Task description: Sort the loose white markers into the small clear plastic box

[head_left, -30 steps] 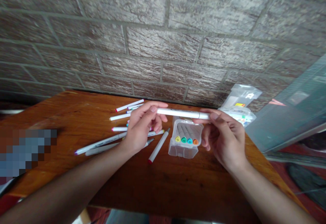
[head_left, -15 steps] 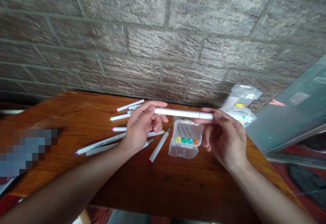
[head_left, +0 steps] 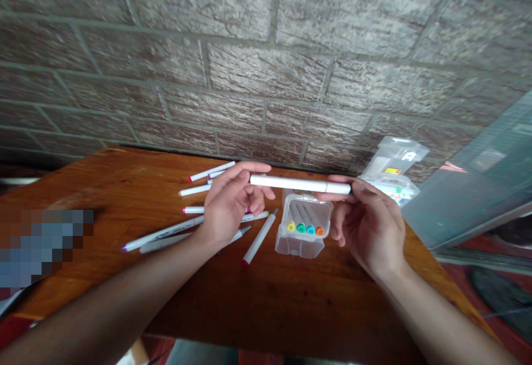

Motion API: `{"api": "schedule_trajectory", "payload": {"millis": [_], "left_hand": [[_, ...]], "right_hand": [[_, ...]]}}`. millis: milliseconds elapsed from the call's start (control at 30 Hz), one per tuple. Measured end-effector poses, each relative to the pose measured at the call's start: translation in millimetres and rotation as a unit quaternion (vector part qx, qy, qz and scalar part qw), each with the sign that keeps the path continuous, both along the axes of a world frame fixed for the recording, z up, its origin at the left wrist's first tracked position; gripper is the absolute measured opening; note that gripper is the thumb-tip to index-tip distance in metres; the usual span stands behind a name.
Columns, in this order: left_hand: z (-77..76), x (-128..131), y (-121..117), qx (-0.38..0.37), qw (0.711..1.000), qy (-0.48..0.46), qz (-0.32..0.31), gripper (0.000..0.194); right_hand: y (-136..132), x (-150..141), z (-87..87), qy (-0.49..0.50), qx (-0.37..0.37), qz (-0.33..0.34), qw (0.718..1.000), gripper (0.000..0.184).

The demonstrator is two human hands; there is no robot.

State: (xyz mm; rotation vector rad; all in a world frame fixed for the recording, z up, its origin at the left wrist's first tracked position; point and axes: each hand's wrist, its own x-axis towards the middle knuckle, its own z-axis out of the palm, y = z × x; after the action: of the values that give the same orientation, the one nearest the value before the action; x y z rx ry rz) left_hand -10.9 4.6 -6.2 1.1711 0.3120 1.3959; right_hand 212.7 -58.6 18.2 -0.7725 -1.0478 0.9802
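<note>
A white marker (head_left: 291, 183) is held level in the air between my two hands, above the table. My left hand (head_left: 226, 207) pinches its left end between thumb and fingers. At the other end, my right hand (head_left: 372, 224) grips the marker near a thin ring line, and the fingers cover part of that tip. Below and behind the marker stands a clear plastic case (head_left: 301, 246) holding several markers with yellow, green, teal and orange ends. A loose marker with a red end (head_left: 260, 238) lies just left of the case.
Several more markers (head_left: 164, 235) lie scattered on the wooden table (head_left: 103, 199), partly behind my left hand. A second clear case (head_left: 394, 160) with its lid up stands at the back right. A stone-block wall (head_left: 236, 71) rises behind the table; a glass panel (head_left: 477, 171) is at the right.
Both hands keep hold of the marker, almost in the same place. They have drawn very slightly apart, and a little more of each marker end shows.
</note>
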Motion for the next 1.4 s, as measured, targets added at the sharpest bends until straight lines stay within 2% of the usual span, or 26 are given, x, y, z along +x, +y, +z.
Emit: {"api": "schedule_trajectory", "payload": {"millis": [467, 967, 1400], "left_hand": [[0.1, 3.2, 0.1, 0.028, 0.999, 0.013, 0.035, 0.024], [-1.8, 3.6, -1.2, 0.065, 0.989, 0.1, 0.083, 0.018], [4.6, 6.1, -4.9, 0.087, 0.982, 0.126, 0.111, 0.017]], "right_hand": [[3.5, -3.8, 0.8, -0.014, 0.025, -0.024, 0.999, 0.026], [0.6, -2.8, -0.1, -0.054, 0.024, -0.057, 0.997, 0.023], [-0.3, -1.7, -6.3, -0.099, 0.031, -0.048, 0.993, 0.025]]}}
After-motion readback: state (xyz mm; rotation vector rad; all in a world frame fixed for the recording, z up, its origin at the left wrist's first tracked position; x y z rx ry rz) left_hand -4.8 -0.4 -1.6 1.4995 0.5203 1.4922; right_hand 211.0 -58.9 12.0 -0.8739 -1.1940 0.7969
